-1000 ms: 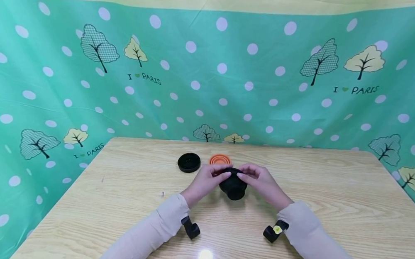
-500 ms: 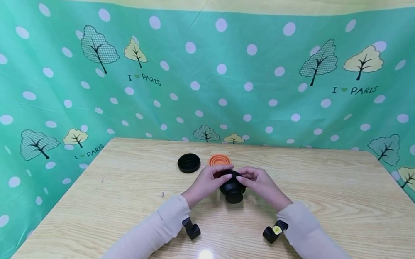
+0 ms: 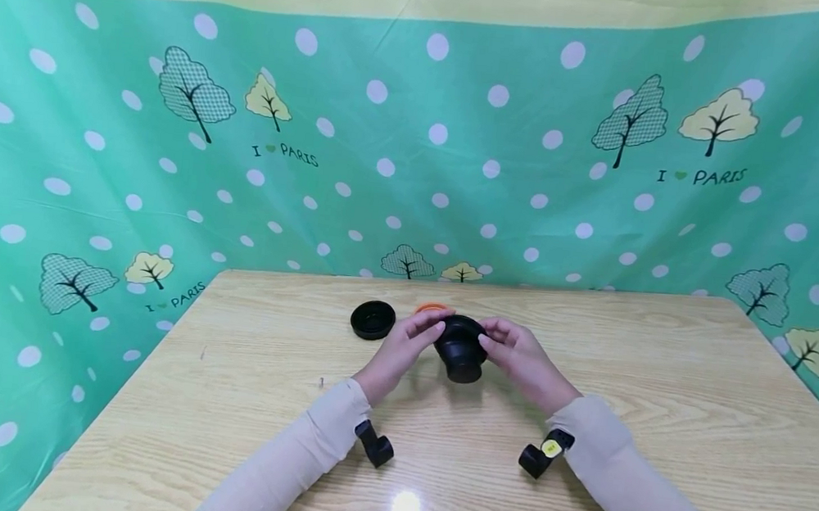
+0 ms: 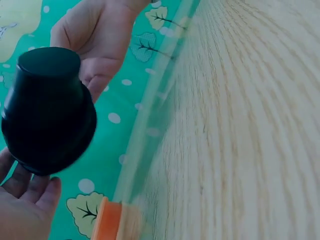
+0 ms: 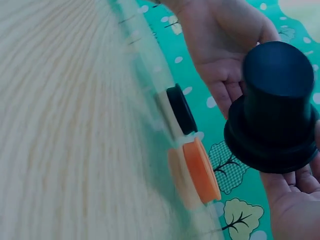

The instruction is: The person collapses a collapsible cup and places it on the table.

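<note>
A black collapsible cup [image 3: 461,351] with a stepped, tapering body is held tilted over the table, its narrow base toward me. My left hand [image 3: 403,344] pinches its wide rim from the left, thumb on the near side. On the opposite side of the rim my right hand [image 3: 520,358] grips with thumb and fingers. In the left wrist view the cup [image 4: 47,110] partly covers the fingers. The right wrist view shows the cup's flat round base [image 5: 278,67] and broad lower ring. The inside of the cup is hidden.
Behind the cup lies an orange ringed disc [image 3: 434,307], mostly covered by my left hand. To its left sits a flat, round black piece [image 3: 373,320] with a raised rim. The wooden table [image 3: 273,440] ends at a green dotted curtain [image 3: 346,142].
Both hands have drawn slightly apart and lifted the black cup up and away from me. More of its wide rim shows, and more of the orange disc is covered.
</note>
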A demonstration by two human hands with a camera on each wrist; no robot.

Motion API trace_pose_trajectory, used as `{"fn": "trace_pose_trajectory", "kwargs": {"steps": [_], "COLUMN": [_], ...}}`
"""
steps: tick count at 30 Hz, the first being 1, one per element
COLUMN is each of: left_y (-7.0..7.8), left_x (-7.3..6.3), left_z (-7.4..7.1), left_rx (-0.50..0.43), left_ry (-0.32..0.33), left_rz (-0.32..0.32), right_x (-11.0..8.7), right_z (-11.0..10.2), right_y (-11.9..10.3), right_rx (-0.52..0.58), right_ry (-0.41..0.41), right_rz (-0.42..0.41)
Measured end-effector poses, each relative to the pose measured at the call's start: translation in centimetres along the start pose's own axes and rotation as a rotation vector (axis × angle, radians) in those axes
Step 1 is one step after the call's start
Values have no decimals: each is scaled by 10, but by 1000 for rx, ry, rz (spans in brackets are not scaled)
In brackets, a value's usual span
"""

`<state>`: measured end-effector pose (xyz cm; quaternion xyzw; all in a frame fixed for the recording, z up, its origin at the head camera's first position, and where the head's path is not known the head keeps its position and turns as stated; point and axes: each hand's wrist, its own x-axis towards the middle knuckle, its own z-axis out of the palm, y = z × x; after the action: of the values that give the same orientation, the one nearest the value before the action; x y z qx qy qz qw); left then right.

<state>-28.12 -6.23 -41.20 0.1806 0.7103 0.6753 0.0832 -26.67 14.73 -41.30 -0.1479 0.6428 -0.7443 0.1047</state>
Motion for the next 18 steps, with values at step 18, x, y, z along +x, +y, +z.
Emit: {"fn": "trace_pose_trajectory", "kwargs": {"steps": [18], "left_y": [27], "left_x": [-11], "left_z": [9], "left_rx": [60], "left_ry": [33], "left_rz": [54], "right_x": [0], "right_z": [2], "right_y": [1], "right_rx": [150], "right_ry": [-12], "right_rz": [-9]}}
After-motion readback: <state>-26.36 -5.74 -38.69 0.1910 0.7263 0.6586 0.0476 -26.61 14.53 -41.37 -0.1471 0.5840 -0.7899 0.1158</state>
